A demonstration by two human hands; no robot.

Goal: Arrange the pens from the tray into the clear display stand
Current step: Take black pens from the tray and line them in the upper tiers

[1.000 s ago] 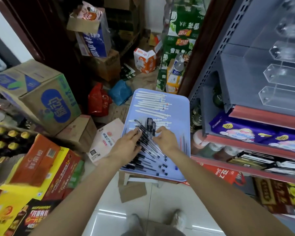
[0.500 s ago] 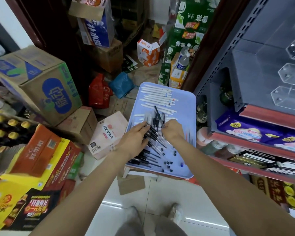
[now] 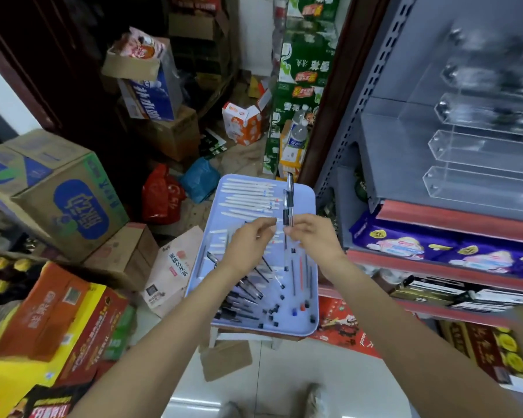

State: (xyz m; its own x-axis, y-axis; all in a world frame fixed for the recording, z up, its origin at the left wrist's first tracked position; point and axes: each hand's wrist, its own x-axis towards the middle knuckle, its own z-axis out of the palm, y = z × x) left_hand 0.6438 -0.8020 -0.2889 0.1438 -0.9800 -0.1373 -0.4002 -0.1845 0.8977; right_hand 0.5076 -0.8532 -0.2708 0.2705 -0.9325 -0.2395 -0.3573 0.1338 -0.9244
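Above the blue tray (image 3: 307,203): right hand (image 3: 316,236) pinches two black gel pens (image 3: 288,215) upright in its fingers; left hand (image 3: 248,241) alongside, fingers loosely curled, apparently holding nothing. On the tray: many black pens (image 3: 242,297), white pens (image 3: 248,196), loose caps. Clear display stand (image 3: 477,158) on the shelf to the right: tiers look unfilled. Task barely begun; nearly all pens remain.

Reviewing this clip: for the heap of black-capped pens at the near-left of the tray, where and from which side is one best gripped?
Likely mid-barrel, pinched from above. The black-capped pens lie flat and overlapping on the tray, fanned diagonally, so only their upper sides are exposed; ends are crowded by loose caps.
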